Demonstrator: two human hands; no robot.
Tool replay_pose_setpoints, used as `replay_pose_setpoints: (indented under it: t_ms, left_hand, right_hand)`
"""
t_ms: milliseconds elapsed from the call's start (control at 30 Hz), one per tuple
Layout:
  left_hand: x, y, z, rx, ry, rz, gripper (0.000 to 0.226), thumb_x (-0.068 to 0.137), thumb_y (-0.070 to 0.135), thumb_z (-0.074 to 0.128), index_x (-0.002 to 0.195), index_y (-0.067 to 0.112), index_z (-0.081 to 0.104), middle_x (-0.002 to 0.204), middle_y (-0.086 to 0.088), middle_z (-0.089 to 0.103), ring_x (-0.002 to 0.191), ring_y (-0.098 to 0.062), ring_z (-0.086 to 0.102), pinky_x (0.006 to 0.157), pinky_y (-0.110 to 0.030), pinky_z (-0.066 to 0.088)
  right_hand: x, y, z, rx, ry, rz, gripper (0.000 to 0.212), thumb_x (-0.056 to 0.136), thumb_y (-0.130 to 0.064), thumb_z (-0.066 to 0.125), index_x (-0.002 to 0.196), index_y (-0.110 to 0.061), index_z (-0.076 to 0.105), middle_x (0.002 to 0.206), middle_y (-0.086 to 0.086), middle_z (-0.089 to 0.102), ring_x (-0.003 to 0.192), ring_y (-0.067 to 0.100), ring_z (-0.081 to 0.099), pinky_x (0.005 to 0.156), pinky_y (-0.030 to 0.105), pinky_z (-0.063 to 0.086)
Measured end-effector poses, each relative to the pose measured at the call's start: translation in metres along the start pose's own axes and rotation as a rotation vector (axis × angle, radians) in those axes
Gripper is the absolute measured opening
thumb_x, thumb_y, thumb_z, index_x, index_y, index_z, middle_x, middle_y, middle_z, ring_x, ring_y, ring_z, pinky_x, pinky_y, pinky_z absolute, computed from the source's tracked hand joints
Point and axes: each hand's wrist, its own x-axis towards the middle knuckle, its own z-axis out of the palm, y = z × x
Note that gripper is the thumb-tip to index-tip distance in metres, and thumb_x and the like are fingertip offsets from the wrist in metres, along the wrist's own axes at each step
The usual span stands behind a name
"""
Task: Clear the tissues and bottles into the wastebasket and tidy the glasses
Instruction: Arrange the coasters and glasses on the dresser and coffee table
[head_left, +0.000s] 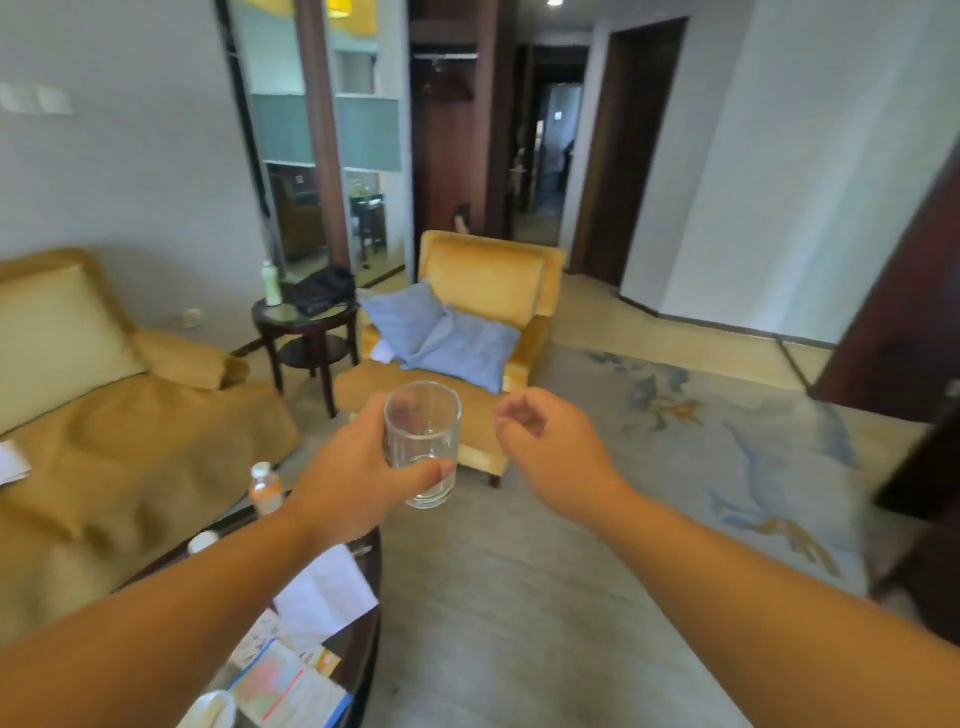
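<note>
My left hand (358, 467) grips a clear drinking glass (423, 431), held upright in the air above the floor, thumb across its lower part. Just to its right, my right hand (550, 441) hangs free with loosely curled fingers and holds nothing. A plastic bottle with an orange label (266, 488) stands on the dark coffee table (363, 649) at the lower left, beside a white tissue (324, 592). Another pale green bottle (271, 283) stands on the round side table (311, 317) farther back.
A yellow sofa (130, 431) fills the left. A yellow armchair (483, 312) with two blue cushions stands straight ahead. Leaflets (291, 686) and a white cup (213, 709) lie on the coffee table. A patterned carpet (727, 441) spreads to the right; dark doorways open behind.
</note>
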Motion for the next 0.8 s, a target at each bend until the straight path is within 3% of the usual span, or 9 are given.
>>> replay_pose_setpoints:
  t_ms: [100,233,433,633,800]
  left_hand:
    - [0.029,0.040,0.057,-0.031,-0.044,0.069,0.073,0.053,0.068,0.069,0.118,0.043,0.047,0.107,0.026,0.061,0.097,0.001,0.061,0.088,-0.035,0.052]
    - [0.065,0.095,0.138,-0.071,-0.102,0.140,0.067,0.052,0.068,0.068,0.109,0.041,0.047,0.102,0.026,0.060,0.095,-0.005,0.062,0.085,-0.040,0.052]
    - [0.102,0.172,0.252,-0.103,-0.240,0.259,0.064,0.061,0.060,0.078,0.113,0.040,0.045,0.102,0.028,0.056,0.080,0.002,0.057,0.072,-0.024,0.045]
    - [0.125,0.228,0.348,-0.130,-0.412,0.356,0.069,0.057,0.067,0.069,0.115,0.039,0.045,0.106,0.023,0.057,0.091,-0.004,0.059,0.077,-0.028,0.049]
    - [0.152,0.258,0.420,-0.160,-0.547,0.406,0.071,0.056,0.070,0.068,0.117,0.042,0.044,0.108,0.026,0.055,0.095,-0.002,0.059,0.079,-0.029,0.050]
  right_hand:
    - [0.000,0.025,-0.068,-0.054,0.069,0.019,0.007,0.083,-0.023,0.063,0.082,-0.030,0.062,0.078,-0.014,0.062,0.072,0.005,0.057,0.079,0.035,0.051]
    - [-0.001,0.062,-0.159,-0.134,0.147,0.048,0.009,0.088,-0.019,0.061,0.089,-0.028,0.063,0.078,-0.013,0.061,0.072,0.001,0.055,0.076,0.028,0.048]
    - [-0.016,0.123,-0.279,-0.181,0.310,0.154,0.009,0.089,-0.022,0.060,0.096,-0.025,0.066,0.084,-0.013,0.063,0.078,0.004,0.058,0.074,0.023,0.048]
    - [-0.036,0.171,-0.364,-0.209,0.437,0.261,0.010,0.091,-0.024,0.058,0.098,-0.027,0.063,0.086,-0.013,0.062,0.083,0.006,0.059,0.071,0.023,0.047]
    - [-0.044,0.211,-0.413,-0.208,0.554,0.355,0.010,0.089,-0.022,0.060,0.096,-0.025,0.065,0.084,-0.011,0.063,0.081,0.008,0.061,0.078,0.026,0.048]
